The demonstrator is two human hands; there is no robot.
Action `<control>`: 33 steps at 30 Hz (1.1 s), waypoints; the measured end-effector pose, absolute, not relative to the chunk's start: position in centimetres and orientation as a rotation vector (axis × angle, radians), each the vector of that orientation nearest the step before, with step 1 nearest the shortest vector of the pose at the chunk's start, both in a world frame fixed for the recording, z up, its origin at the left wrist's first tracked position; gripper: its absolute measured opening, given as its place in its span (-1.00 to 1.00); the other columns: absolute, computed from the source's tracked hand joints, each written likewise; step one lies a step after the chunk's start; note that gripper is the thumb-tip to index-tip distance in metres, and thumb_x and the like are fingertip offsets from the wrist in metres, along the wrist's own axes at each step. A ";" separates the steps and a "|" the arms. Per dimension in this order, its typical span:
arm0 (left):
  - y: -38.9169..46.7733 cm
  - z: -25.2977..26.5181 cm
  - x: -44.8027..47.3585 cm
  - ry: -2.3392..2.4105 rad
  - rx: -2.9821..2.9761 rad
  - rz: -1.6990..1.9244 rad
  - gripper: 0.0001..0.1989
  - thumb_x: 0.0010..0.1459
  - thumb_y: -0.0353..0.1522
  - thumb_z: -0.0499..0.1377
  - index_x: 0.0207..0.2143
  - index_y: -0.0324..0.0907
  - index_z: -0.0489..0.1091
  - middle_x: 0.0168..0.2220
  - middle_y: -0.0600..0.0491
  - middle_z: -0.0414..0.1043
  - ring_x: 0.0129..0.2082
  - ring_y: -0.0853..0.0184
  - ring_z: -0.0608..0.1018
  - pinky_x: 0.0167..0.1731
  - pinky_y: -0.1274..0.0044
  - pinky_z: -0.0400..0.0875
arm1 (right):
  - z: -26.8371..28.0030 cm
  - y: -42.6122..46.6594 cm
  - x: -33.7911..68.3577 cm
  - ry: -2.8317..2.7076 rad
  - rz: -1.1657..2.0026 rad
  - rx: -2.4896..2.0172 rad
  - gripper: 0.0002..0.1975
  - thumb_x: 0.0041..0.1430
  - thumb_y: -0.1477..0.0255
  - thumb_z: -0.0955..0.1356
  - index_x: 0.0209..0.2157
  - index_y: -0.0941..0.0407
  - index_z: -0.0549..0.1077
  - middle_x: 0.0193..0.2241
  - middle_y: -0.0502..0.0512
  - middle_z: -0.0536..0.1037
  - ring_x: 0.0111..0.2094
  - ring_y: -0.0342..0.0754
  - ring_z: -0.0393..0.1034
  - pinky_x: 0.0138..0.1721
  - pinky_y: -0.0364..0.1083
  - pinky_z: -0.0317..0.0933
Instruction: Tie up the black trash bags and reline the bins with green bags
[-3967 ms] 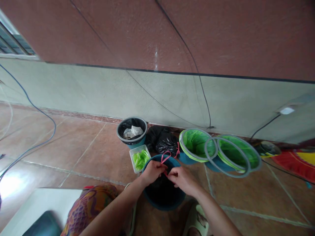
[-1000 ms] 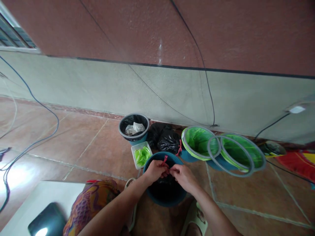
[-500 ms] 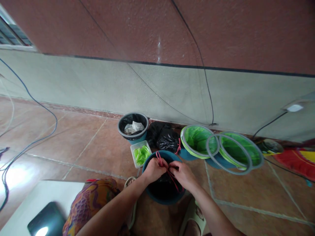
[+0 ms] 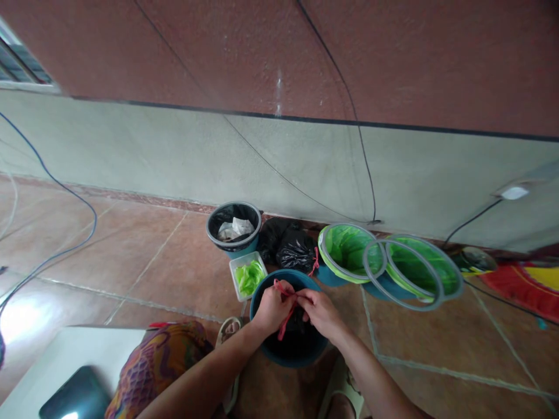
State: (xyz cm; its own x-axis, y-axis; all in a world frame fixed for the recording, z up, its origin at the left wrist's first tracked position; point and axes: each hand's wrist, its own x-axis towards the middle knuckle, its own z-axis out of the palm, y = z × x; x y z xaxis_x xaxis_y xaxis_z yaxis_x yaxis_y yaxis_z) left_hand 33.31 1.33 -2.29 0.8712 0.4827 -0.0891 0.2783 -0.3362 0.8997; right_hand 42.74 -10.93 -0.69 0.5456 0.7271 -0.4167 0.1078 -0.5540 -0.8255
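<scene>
1. Head view, the only one: take the round, dark-blue plastic bucket as landmark. Note inside the bucket a black plastic bag, mostly hidden, with a thin red plastic drawstring raised at the bucket's mouth.
2. Same view, stage: looks partway along. Cannot make out a finished knot beneath the fingers. Count as remaining, by judgement, the red ends, one poking up above the knuckles, another hanging down into the bucket.
3. Count as already done, just beyond the bucket toward the wall, a bulging, glossy black plastic bundle, closed off with a red tie; cannot tell whether one bag or two.
4. Count as already lined, to the right of the bucket, two blue bins with bright-green plastic liners; see also a loose grey plastic ring leaning across both.
5. See, beyond the bucket and to its left, a blue bin with a black liner, holding crumpled white waste; nearer, just beside the bucket, a white rectangular tray with crumpled green plastic in it.
6. Left hand: over the bucket's left half, fingers curled closed, gripping the drawstring.
7. Right hand: over the bucket's right half, thumb and fingertips pinched together on the drawstring, nearly meeting the other hand.
</scene>
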 end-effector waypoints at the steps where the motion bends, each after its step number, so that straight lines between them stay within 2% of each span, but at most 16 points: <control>1: 1.4 -2.2 33.3 0.568 1.942 0.224 -0.91 0.04 -0.48 0.10 -0.46 -0.19 0.39 -0.45 0.10 0.43 -0.40 0.39 0.45 -0.36 0.58 0.30 | -0.9 -11.0 42.8 -0.662 1.012 -2.003 -0.72 0.23 0.35 0.22 -0.22 0.15 0.51 -0.61 -0.06 0.44 -0.61 -0.19 0.35 -0.58 -0.22 0.14; 7: 1.5 -2.2 33.3 0.600 1.895 0.175 -0.93 0.01 -0.47 0.13 -0.51 -0.19 0.35 -0.48 0.12 0.42 -0.45 0.42 0.43 -0.40 0.60 0.28 | -1.3 -11.0 42.9 -0.610 1.014 -2.055 -0.75 0.23 0.41 0.20 -0.27 0.14 0.49 -0.63 -0.04 0.44 -0.58 -0.15 0.38 -0.55 -0.20 0.18; 10: 1.7 -2.5 33.3 0.630 1.897 0.120 -0.92 0.02 -0.44 0.14 -0.52 -0.19 0.34 -0.51 0.12 0.39 -0.48 0.42 0.41 -0.42 0.59 0.26 | -0.6 -10.9 42.9 -0.725 0.914 -2.216 -0.74 0.25 0.45 0.17 -0.28 0.13 0.48 -0.52 0.03 0.54 -0.51 -0.12 0.44 -0.43 -0.16 0.24; 13: 1.9 -2.8 33.2 0.604 1.897 0.081 -0.93 0.05 -0.45 0.12 -0.49 -0.19 0.34 -0.50 0.11 0.40 -0.48 0.41 0.40 -0.43 0.57 0.26 | -0.3 -11.0 42.8 -0.911 0.730 -2.484 -0.73 0.26 0.51 0.16 -0.28 0.13 0.48 -0.36 0.15 0.61 -0.31 -0.04 0.51 -0.28 -0.11 0.23; 17: 2.3 -3.3 33.1 0.522 1.924 0.092 -0.91 0.03 -0.52 0.09 -0.45 -0.19 0.33 -0.45 0.08 0.44 -0.45 0.39 0.43 -0.39 0.56 0.29 | -0.9 -11.3 42.7 -1.003 0.667 -2.732 -0.70 0.29 0.53 0.13 -0.22 0.12 0.46 -0.30 0.22 0.62 -0.23 0.04 0.52 -0.28 -0.07 0.17; 22: 2.8 -4.4 33.4 0.598 1.896 0.128 -0.87 0.02 -0.56 0.07 -0.42 -0.18 0.33 -0.43 0.09 0.44 -0.42 0.40 0.45 -0.35 0.55 0.31 | -1.9 -11.5 43.1 -1.016 0.687 -2.654 -0.71 0.31 0.51 0.12 -0.24 0.12 0.45 -0.30 0.20 0.62 -0.20 0.03 0.52 -0.24 -0.09 0.17; 25: 2.8 -4.6 33.5 0.606 1.846 0.086 -0.90 0.03 -0.53 0.10 -0.42 -0.18 0.34 -0.46 0.11 0.41 -0.43 0.41 0.43 -0.37 0.56 0.30 | -2.1 -11.7 43.2 -0.977 0.695 -2.564 -0.70 0.28 0.53 0.13 -0.13 0.13 0.45 -0.21 0.19 0.61 -0.15 0.01 0.51 -0.15 -0.09 0.20; 29: 2.4 -4.4 33.6 0.615 1.799 0.016 -0.91 0.01 -0.52 0.09 -0.47 -0.19 0.34 -0.51 0.14 0.36 -0.47 0.43 0.38 -0.42 0.58 0.25 | -2.1 -11.9 42.1 -0.999 0.739 -2.442 -0.49 0.13 0.66 0.17 0.13 0.21 0.31 0.04 0.28 0.49 0.06 0.03 0.41 0.05 -0.05 0.19; 33: 1.6 -4.1 33.7 0.525 1.701 0.047 -0.85 -0.11 -0.59 0.10 -0.47 -0.21 0.33 -0.51 0.14 0.35 -0.45 0.43 0.38 -0.40 0.58 0.27 | -2.3 -11.7 40.7 -1.030 0.827 -2.362 -0.23 -0.06 0.61 0.34 0.25 0.20 0.17 0.15 0.30 0.38 0.12 0.10 0.34 0.09 -0.02 0.19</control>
